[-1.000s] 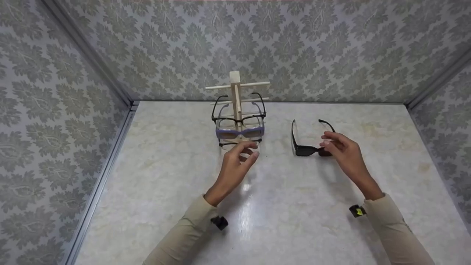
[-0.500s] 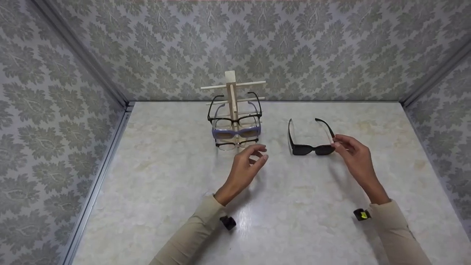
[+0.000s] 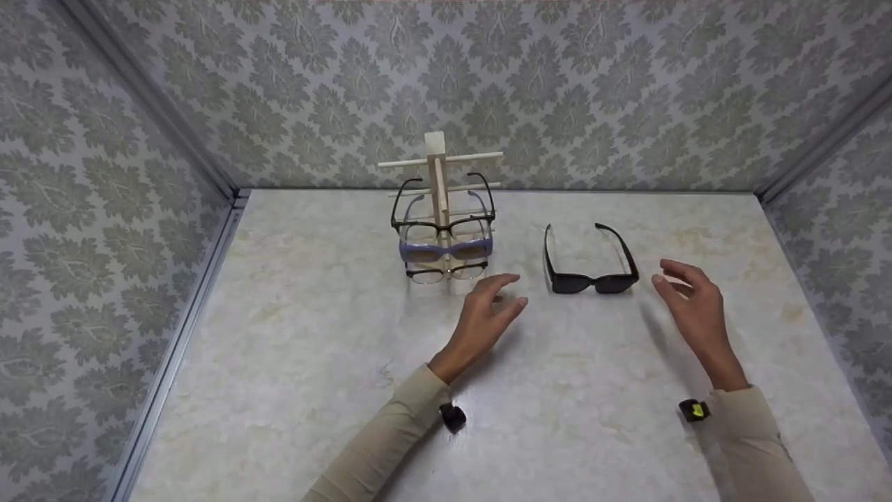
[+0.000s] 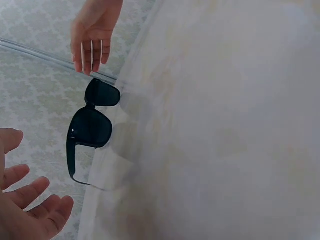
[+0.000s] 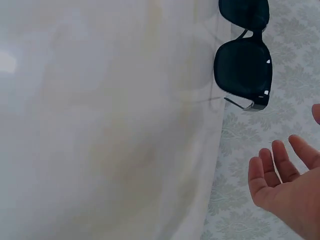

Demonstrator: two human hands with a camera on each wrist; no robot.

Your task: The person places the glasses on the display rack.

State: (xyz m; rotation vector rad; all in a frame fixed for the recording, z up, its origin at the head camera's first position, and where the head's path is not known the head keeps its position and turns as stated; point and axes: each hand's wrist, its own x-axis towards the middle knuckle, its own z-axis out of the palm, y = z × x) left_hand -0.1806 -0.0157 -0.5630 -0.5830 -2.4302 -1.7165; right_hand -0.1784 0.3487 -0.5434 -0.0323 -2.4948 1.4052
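Black sunglasses point(image 3: 594, 283) rest on the table with their temples unfolded toward the back wall. In the right wrist view their dark lens point(image 5: 243, 67) shows up close. My right hand point(image 3: 693, 300) hovers just right of the sunglasses, fingers loosely bent around nothing. On the other side, my left hand point(image 3: 488, 314) is held over the table with thumb and fingers apart, also holding nothing. The left wrist view has the sunglasses point(image 4: 91, 125) between my left fingers and the right hand point(image 4: 95, 37).
A wooden display stand point(image 3: 437, 171) at the back carries black-framed glasses point(image 3: 444, 227), purple-framed sunglasses point(image 3: 446, 252) and half-rim glasses point(image 3: 446, 273). Its top crossbar point(image 3: 481, 157) bears no glasses. Patterned walls point(image 3: 592, 90) enclose the table on the back and sides.
My right hand has let go of the sunglasses and drawn off to the right. My left hand has moved right, away from the stand. The sunglasses now stand by themselves on the table.
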